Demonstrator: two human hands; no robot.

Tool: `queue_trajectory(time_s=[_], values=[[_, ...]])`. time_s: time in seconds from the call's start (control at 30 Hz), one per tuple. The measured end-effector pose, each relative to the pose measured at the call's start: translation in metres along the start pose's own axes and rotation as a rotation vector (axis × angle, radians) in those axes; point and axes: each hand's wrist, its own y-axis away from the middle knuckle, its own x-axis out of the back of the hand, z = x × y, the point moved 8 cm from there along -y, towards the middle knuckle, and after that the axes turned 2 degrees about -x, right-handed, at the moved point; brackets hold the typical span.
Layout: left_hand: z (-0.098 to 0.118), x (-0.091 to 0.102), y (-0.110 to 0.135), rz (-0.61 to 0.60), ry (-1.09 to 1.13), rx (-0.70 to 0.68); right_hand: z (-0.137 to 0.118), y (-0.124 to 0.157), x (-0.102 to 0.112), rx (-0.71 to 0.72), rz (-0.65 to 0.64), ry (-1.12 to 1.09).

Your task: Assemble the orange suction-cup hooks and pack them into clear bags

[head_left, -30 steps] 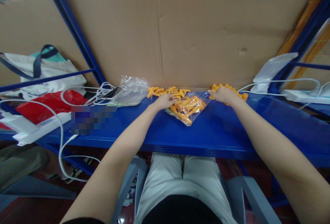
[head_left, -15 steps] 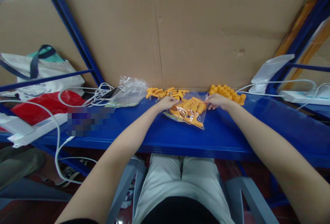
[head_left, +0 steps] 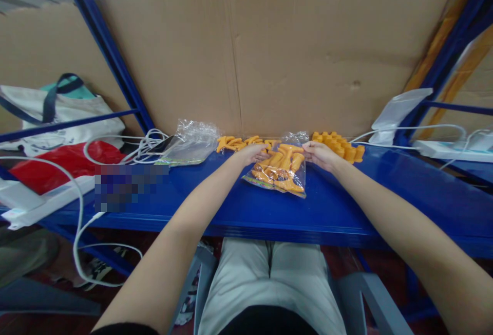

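Observation:
A clear plastic bag (head_left: 277,170) holding several orange plastic pieces lies on the blue table between my hands. My left hand (head_left: 254,154) has its fingers closed on the bag's upper left side. On the upper right edge, my right hand (head_left: 319,155) pinches the plastic. Loose orange pieces (head_left: 231,143) lie behind my left hand, some with small metal chains. Just beyond my right hand sits a cluster of orange blocky pieces (head_left: 339,145).
Flat clear bags (head_left: 192,142) lie to the left, near white cables (head_left: 150,145) and a red bag (head_left: 73,163). A white power strip (head_left: 50,201) lies at the left edge. Cardboard (head_left: 288,57) stands behind the blue tabletop (head_left: 327,206). Another person's leg (head_left: 23,253) shows at lower left.
The orange pieces have shifted inside the bag, and its upper part now stands up behind them. Both hands keep hold of the bag. The camera view has moved slightly.

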Motion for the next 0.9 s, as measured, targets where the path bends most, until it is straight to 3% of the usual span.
queue_trajectory(time_s=[0.13,0.3,0.67,0.9], values=[[-0.006,-0.001,-0.002,0.006,0.198,-0.023,0.000,0.000,-0.002,0.009,-0.065,-0.024],[-0.008,-0.001,0.000,0.012,0.276,-0.052,0.001,0.000,-0.007,0.013,-0.106,-0.059],[-0.009,0.009,0.001,0.122,0.225,-0.167,0.013,-0.008,-0.008,-0.007,-0.045,0.077],[-0.010,0.017,-0.004,0.051,0.199,-0.211,0.015,-0.014,-0.005,0.033,-0.072,0.122]])
